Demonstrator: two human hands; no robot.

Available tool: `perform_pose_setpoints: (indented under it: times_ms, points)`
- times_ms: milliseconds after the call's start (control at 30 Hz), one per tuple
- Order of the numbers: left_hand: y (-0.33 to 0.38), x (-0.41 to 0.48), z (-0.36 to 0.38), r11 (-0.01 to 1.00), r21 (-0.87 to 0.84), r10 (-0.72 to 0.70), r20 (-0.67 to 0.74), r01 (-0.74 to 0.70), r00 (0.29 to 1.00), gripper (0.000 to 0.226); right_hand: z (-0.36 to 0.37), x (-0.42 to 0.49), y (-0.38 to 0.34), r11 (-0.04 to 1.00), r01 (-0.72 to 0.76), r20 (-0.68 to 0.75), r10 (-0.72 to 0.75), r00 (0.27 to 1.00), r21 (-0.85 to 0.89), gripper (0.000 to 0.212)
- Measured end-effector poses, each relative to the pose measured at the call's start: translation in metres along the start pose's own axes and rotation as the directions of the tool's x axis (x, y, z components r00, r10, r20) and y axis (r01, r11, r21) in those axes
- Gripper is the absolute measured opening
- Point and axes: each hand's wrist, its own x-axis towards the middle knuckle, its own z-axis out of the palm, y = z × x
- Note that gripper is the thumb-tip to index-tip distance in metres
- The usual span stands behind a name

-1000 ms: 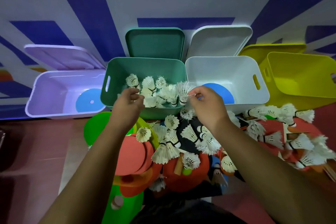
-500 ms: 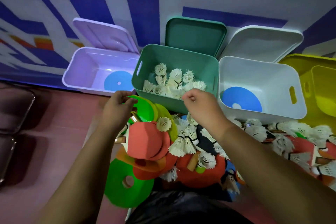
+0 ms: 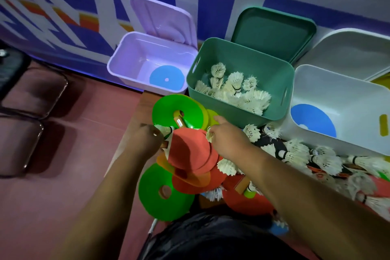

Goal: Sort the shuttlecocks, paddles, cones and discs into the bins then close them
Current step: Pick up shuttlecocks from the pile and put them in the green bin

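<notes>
A person's two bare arms are reaching down from the bottom edge over a heap of sports gear lying on a brown tabletop (image 3: 135, 124). The right hand (image 3: 228, 139) is pinching a small shuttlecock (image 3: 210, 136) between curled fingertips, just in front of the green bin (image 3: 238, 112). The left hand (image 3: 147, 141) is curling its fingers against a banded shuttlecock (image 3: 164, 130), but motion blur is hiding whether it is actually gripping it. Between the hands, a stack of red and orange round pieces (image 3: 190, 150) is covering much of the heap and standing in the way of what is underneath. Two bright green cones with centre holes are showing: the far green cone (image 3: 168, 107) with a wooden paddle handle (image 3: 178, 121) lying across it, and the near green cone (image 3: 156, 196). One red paddle (image 3: 242, 202) is lying under the right forearm. Three open bins are standing in a row by the patterned wall: a purple bin (image 3: 130, 65), the green one, and a white bin (image 3: 341, 99), each with its lid tilted back. The purple and white bins are each holding one blue disc, two in all. The green bin is holding a cluster of shuttlecocks (image 3: 236, 88), too tangled to count. Many loose shuttlecocks (image 3: 295, 152) are spreading to the right. Two dark cushioned seats (image 3: 33, 91) are standing on the red floor at left.
</notes>
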Motion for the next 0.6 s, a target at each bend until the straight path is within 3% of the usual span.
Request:
perform_pose_setpoints:
  times_ms: [67,167,300,433,600]
  points:
    - [-0.002,-0.003,0.006,0.999,-0.038,-0.008,0.023,0.008,1.0,0.022,0.006,0.004,0.001,0.997,-0.025,0.063,0.03,0.998,-0.077,0.023]
    - [-0.005,-0.002,0.015,0.995,-0.096,0.037,0.061,-0.031,0.997,0.037,0.012,0.008,0.004,0.989,-0.028,0.105,0.043,0.993,-0.143,0.032]
    - [-0.003,0.0,0.024,0.99,-0.114,0.086,0.065,-0.078,0.994,0.036,0.012,0.009,0.008,0.981,-0.049,0.093,0.068,0.993,-0.188,0.032]
    - [-0.002,0.001,0.027,0.99,-0.129,0.072,0.051,-0.065,0.996,0.029,0.005,0.004,0.011,0.996,-0.08,0.065,0.083,0.994,-0.049,0.043]
    - [0.01,-0.004,0.019,0.989,-0.141,0.034,-0.112,-0.05,0.993,0.02,-0.006,-0.011,0.019,0.988,-0.076,-0.046,0.083,0.995,0.136,0.047]
